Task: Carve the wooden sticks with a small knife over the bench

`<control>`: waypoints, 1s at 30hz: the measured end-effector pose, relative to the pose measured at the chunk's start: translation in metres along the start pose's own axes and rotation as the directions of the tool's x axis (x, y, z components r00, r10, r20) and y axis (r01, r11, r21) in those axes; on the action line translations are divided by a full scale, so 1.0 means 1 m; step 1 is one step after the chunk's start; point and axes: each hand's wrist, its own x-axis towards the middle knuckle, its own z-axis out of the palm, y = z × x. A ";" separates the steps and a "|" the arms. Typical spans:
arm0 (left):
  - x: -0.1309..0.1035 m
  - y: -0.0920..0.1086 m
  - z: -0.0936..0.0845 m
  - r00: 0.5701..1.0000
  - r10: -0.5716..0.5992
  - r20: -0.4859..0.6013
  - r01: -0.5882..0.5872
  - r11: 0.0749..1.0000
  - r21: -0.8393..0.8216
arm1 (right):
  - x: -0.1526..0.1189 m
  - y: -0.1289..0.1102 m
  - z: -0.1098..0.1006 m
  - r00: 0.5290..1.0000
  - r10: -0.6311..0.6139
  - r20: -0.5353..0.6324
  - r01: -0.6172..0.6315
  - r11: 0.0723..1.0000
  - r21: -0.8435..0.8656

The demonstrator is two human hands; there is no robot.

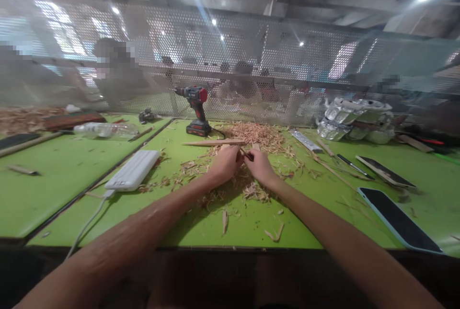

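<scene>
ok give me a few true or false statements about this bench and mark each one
1. Both hands, the left hand and the right hand, meet over a pile of wood shavings. True.
2. The cordless drill lies in the left hand. False: it stands upright at the back of the green table, untouched.
3. A white power bank with a cable lies left of the hands. True.
4. The dark phone sits left of the hands. False: it lies to the right, near the table edge.
5. A long wooden stick lies just behind the hands. True.
</scene>
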 end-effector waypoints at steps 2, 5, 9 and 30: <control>0.001 0.000 0.001 1.000 -0.011 -0.002 0.011 1.000 0.001 | -0.001 -0.001 0.000 1.000 0.018 -0.014 -0.018 1.000 -0.001; 0.002 -0.002 0.004 0.999 -0.036 -0.005 0.036 0.999 -0.040 | -0.001 0.000 -0.001 0.999 0.032 -0.020 -0.032 0.999 -0.006; 0.002 -0.006 0.008 0.997 -0.075 -0.031 0.071 0.991 -0.111 | 0.001 0.002 -0.002 1.000 0.011 -0.024 -0.011 1.000 -0.013; 0.003 -0.004 0.005 0.993 -0.121 -0.015 0.119 0.989 -0.086 | 0.000 0.005 0.001 1.000 -0.025 0.004 0.024 0.997 0.074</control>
